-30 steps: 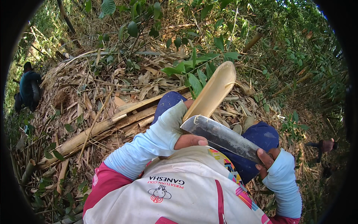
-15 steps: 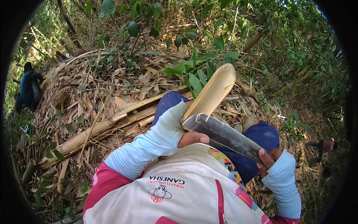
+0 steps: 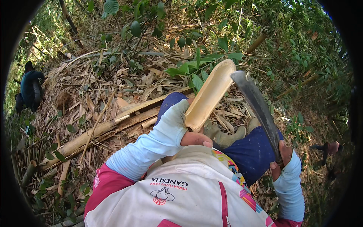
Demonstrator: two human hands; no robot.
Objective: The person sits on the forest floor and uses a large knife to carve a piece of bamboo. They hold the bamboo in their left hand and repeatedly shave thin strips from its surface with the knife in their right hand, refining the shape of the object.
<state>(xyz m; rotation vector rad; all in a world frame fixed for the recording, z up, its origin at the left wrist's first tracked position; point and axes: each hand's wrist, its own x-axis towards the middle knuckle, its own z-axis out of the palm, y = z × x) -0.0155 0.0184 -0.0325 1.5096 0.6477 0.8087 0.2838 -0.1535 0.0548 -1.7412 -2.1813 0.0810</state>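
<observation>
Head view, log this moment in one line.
left hand: holds pale trough-shaped woody piece | right hand: holds long dark metal blade | blade: right of piece

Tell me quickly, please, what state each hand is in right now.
Left hand: closed, holding the hollowed wooden piece by its near end.
Right hand: closed, holding the machete.

A pale, hollowed wooden piece (image 3: 210, 96) slants up rightward; a dark knife (image 3: 262, 111) tilts leftward, its tip near the wood's upper end.
</observation>
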